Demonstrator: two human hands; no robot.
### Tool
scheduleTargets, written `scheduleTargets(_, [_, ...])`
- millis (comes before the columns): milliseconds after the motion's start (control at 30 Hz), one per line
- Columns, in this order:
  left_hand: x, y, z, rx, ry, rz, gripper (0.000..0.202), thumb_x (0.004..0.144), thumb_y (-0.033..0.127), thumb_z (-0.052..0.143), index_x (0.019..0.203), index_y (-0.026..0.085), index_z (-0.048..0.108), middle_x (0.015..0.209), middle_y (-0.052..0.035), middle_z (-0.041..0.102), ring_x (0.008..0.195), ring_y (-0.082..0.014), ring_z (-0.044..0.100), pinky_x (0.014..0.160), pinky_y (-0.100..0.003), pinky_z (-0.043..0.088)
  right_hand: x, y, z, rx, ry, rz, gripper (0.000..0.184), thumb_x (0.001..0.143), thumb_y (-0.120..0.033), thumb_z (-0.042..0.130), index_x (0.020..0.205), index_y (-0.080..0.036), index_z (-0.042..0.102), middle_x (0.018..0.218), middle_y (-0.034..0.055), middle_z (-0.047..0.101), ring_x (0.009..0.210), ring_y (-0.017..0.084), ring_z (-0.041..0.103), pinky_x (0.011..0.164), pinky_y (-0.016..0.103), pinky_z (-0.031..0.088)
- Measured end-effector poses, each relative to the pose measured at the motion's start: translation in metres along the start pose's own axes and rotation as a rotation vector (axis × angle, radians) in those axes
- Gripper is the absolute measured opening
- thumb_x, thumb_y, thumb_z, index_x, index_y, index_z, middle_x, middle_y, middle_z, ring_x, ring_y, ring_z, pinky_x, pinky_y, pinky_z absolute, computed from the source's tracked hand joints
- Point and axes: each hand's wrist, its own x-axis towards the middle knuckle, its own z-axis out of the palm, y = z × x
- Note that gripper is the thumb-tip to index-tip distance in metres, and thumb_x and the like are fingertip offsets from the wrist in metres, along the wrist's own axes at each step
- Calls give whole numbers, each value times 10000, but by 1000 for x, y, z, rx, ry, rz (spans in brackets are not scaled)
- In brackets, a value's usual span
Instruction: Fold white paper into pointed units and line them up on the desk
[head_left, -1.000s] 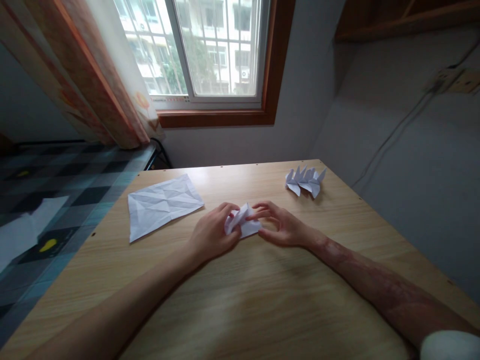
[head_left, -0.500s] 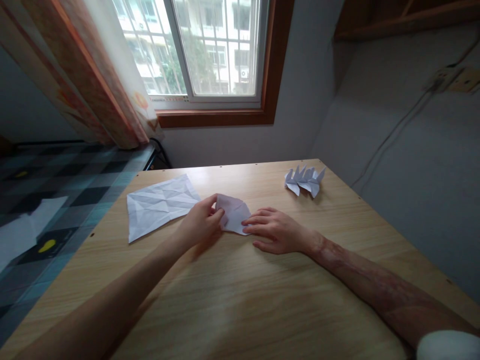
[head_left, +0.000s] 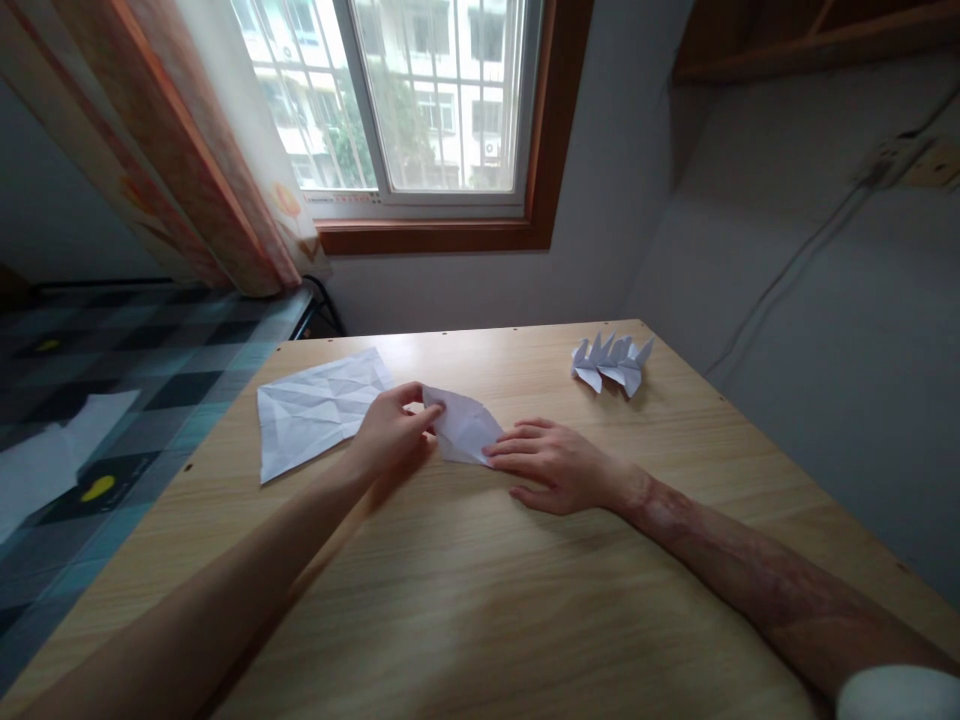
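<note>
The paper (head_left: 465, 430), bunched between both hands a second earlier, had been opened into a smoother, flatter shape near the middle of the tabletop (head_left: 480, 590). The left hand (head_left: 394, 425) had drawn farther left, pinching the paper's left end between thumb and fingers and holding that side up a little. The right hand (head_left: 555, 465) gripped nothing; it lay open, its extended fingertips on the paper's right corner. This suggested the folding was between creases, with the paper being spread or turned. The creased sheet (head_left: 315, 415), behind the left hand, and the spiky model (head_left: 611, 362), well apart at far right, had stayed put.
</note>
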Motion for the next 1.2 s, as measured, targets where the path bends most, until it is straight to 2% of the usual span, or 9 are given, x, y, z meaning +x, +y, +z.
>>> scheduleTargets(167, [2,-1,-2,-18,33,-47,347,744,483,833,822,187,669,842,-58,765,695,-226,741,578,-326,609,1,-2,1,-36,-26,-5,536,1067,-361,630,1574,-197,577,1486,124,741,1268,294,730,1103,474,547])
scheduleTargets(333, [4,-10,-1,-23,64,-25,333,738,459,827,798,192,637,816,-43,754,676,-205,703,562,-282,532,2,-4,1,-42,-29,-5,552,1062,-361,630,1582,-183,571,1478,139,743,1261,299,729,1115,491,545])
scheduleTargets(433, [5,-12,2,-80,42,-37,367,677,431,875,846,187,659,841,-35,760,742,-220,717,627,-292,539,4,-5,0,-14,-21,-16,533,1067,-346,622,1574,-186,579,1479,136,743,1308,291,719,1152,482,531])
scheduleTargets(533, [4,-7,6,-162,-36,-74,451,624,397,924,956,179,710,890,-37,783,803,-230,731,709,-316,561,5,-7,0,11,-42,-13,520,1073,-345,618,1565,-182,587,1492,135,736,1376,287,692,1191,478,515])
scheduleTargets(667, [1,8,9,-206,-58,-155,455,653,409,899,1023,176,774,982,-79,816,887,-249,740,696,-303,534,7,-9,0,44,-42,-3,492,1063,-332,627,1533,-186,621,1488,129,740,1386,287,690,1182,473,533])
scheduleTargets(833, [-1,16,15,-261,-40,-197,343,634,332,843,937,177,806,852,-41,803,803,-214,721,697,-291,520,7,-9,2,64,-52,-1,483,1050,-326,644,1510,-180,636,1507,133,727,1384,291,692,1174,477,547])
scheduleTargets(967, [-2,13,18,-307,-99,-183,342,587,344,899,865,164,817,900,-73,842,836,-240,750,778,-336,569,7,-9,5,82,-34,-6,486,1027,-297,661,1498,-180,644,1489,134,737,1359,294,702,1166,480,560])
scheduleTargets(1200, [2,7,19,-152,-79,-114,362,607,416,932,843,161,830,856,-72,840,777,-243,748,745,-342,578,7,-10,8,99,-21,-31,476,1018,-278,664,1484,-182,646,1479,130,742,1356,294,700,1158,486,570])
